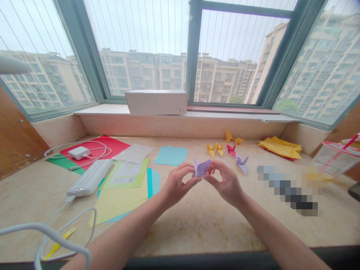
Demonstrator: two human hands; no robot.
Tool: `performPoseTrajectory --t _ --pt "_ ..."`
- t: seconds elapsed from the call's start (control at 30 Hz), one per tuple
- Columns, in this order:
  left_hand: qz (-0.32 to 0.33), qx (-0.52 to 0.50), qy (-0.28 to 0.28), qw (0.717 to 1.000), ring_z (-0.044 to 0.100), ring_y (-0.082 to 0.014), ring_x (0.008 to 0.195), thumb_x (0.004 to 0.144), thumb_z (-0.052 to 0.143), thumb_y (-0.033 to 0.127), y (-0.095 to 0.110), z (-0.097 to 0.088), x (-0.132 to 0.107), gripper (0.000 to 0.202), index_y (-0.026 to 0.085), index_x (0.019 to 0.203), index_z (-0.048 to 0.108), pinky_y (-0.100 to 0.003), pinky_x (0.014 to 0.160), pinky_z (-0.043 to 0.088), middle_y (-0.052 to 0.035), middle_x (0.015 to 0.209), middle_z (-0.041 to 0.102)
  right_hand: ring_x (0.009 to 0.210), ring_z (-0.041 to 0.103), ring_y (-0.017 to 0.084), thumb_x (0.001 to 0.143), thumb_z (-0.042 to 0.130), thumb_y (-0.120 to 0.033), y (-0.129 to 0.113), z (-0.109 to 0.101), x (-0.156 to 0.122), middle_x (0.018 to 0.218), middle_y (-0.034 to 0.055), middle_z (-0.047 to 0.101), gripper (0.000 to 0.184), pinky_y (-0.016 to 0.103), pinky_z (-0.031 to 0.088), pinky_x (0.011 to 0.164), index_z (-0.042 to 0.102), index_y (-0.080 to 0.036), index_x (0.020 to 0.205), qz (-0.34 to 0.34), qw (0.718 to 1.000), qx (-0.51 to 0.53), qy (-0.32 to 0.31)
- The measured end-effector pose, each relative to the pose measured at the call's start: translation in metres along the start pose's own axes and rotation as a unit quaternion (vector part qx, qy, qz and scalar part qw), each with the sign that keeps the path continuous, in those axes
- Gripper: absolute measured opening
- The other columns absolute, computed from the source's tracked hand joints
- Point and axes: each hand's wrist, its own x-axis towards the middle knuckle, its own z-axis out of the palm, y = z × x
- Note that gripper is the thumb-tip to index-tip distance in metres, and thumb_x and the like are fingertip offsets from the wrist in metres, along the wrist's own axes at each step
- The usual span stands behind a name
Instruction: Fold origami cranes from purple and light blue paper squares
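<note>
A small piece of folded purple paper (201, 168) is held up over the counter between both hands. My left hand (181, 182) pinches its left side between thumb and fingers. On the other side, my right hand (225, 182) grips the right edge with thumb and forefinger. Just beyond my right hand lies a finished-looking lavender origami crane (242, 163). Near it are a red origami crane (231, 150) and several yellow origami cranes (219, 149). The fingertips partly hide the lower edge of the purple paper.
Light blue paper (171, 155), yellow sheets (120, 204) and red paper (118, 143) lie left, with a white power bank (90, 178) and cables. Yellow paper (281, 147) and a plastic cup (337, 159) are right. A white box (156, 103) stands on the sill.
</note>
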Motion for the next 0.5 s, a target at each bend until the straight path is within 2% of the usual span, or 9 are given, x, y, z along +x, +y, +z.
performPoseTrajectory --t 0.17,0.3,0.5 --pt "0.004 0.005 -0.002 1.000 0.064 -0.0152 0.086 0.089 0.065 0.020 0.0033 -0.0003 0.0019 0.004 0.016 0.089 0.066 -0.025 0.078 0.050 -0.0062 0.095 0.069 0.075 0.059 0.018 0.088 0.068 -0.025 -0.0054 -0.0018 0.0044 0.087 0.0036 0.067 0.014 0.035 0.050 0.070 0.067 -0.024 0.102 0.005 1.000 -0.015 -0.018" --pt "0.014 0.021 0.002 1.000 0.062 -0.0154 0.088 0.089 0.066 0.020 0.0009 0.0005 0.0012 0.005 0.017 0.092 0.065 -0.027 0.081 0.050 -0.0058 0.095 0.067 0.078 0.060 0.018 0.089 0.066 -0.020 -0.0039 -0.0026 0.0045 0.089 0.0043 0.065 0.004 0.033 0.050 0.071 0.067 -0.023 0.092 -0.012 1.000 -0.013 -0.013" --pt "0.026 0.039 0.015 0.999 0.061 -0.0164 0.094 0.092 0.062 0.022 -0.0012 0.0009 -0.0005 0.011 0.018 0.102 0.063 -0.030 0.084 0.050 -0.0079 0.104 0.064 0.083 0.062 0.018 0.088 0.065 -0.014 -0.0053 -0.0051 0.0041 0.089 0.0034 0.063 0.009 0.032 0.051 0.074 0.066 -0.023 0.088 -0.063 0.998 -0.011 -0.022"
